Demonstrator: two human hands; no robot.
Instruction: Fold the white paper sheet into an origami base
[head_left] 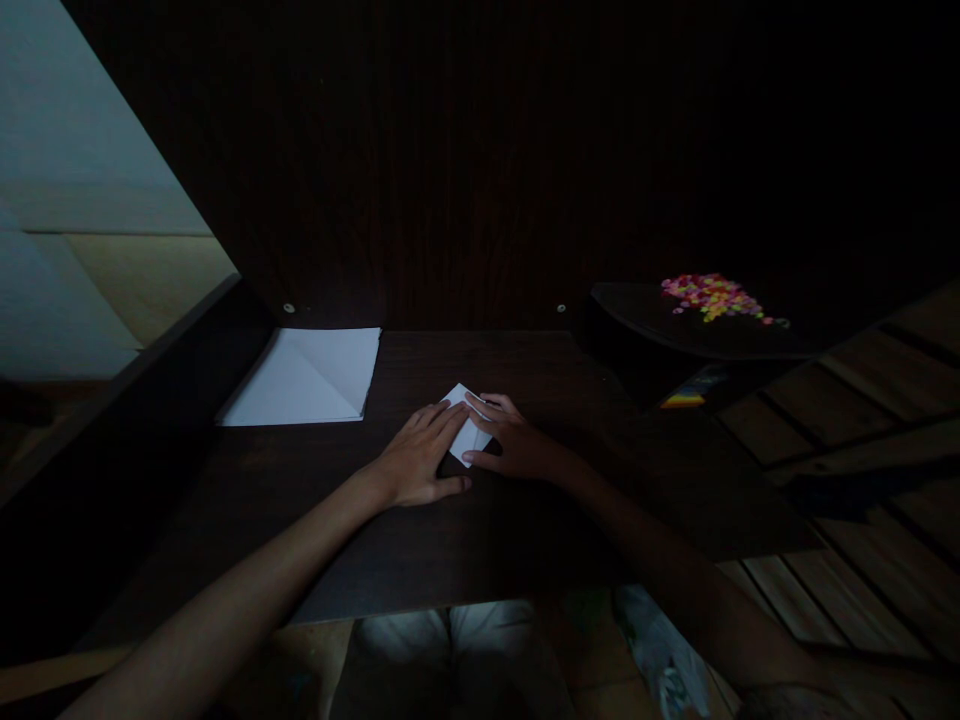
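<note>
A small folded piece of white paper (466,440) lies on the dark wooden desk, one corner pointing away from me. My left hand (422,460) rests on its left side, fingers stretched over the paper and thumb out on the desk. From the right, my right hand (512,437) lies over the other side, its fingers spread and its thumb at the near corner. Both sets of fingertips meet near the paper's middle and hide part of it. Neither hand is closed around the paper.
A stack of white paper sheets (315,375) lies at the desk's back left. On a raised rounded shelf (675,335) at the right sits a heap of small colourful pieces (712,295). A dark panel (420,170) rises behind the desk (360,560); a low side board (135,430) borders the left.
</note>
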